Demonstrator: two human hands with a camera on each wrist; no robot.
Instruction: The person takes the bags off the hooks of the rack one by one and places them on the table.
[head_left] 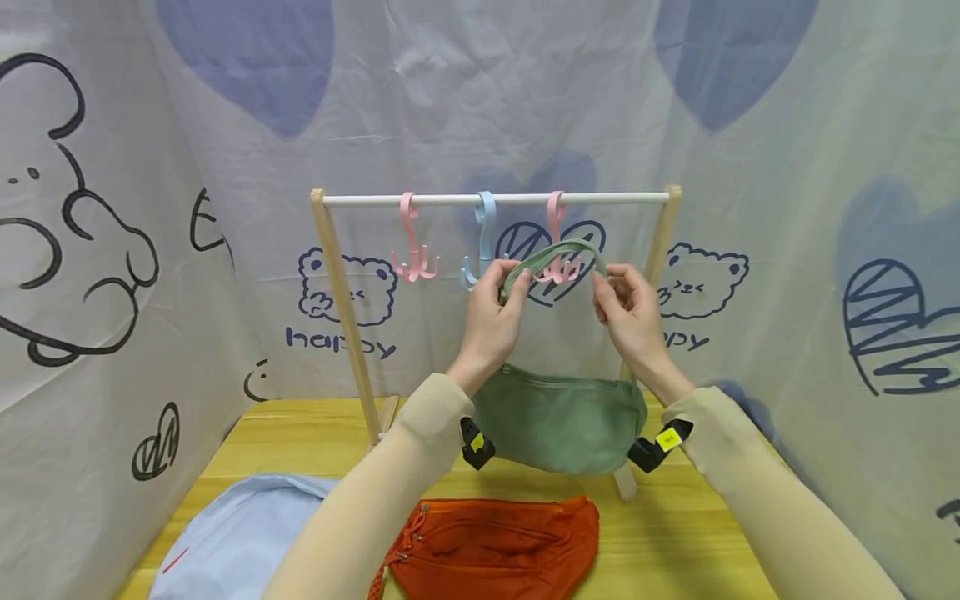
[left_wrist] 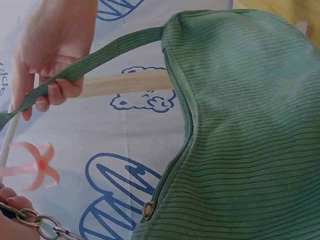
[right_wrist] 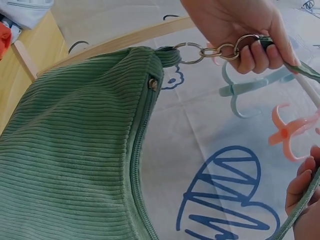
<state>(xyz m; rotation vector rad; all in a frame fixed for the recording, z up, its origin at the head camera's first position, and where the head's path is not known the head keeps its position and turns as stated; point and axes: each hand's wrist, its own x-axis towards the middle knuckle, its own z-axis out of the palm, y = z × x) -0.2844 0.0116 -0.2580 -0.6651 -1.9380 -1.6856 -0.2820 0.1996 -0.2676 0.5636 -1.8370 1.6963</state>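
Note:
A green corduroy shoulder bag [head_left: 562, 421] hangs by its strap from both hands in front of the rack. My left hand [head_left: 495, 312] pinches the strap near its metal chain links [right_wrist: 212, 52], at the left end. On the other side, my right hand [head_left: 628, 312] holds the strap [left_wrist: 120, 46] between thumb and curled fingers. Between the hands, the strap arches in front of the right pink hook [head_left: 556, 242], overlapping it in the head view. The bag's zipper [right_wrist: 136, 145] runs along its top edge. A blue hook [head_left: 486, 225] is close beside the left hand.
The white rod [head_left: 360, 201] of a wooden-legged rack bears the hooks, with another pink hook [head_left: 411, 237] farther left. An orange bag [head_left: 502, 546] lies on the wooden table [head_left: 675, 533] at the front, and a light blue bag [head_left: 240, 525] lies left of it.

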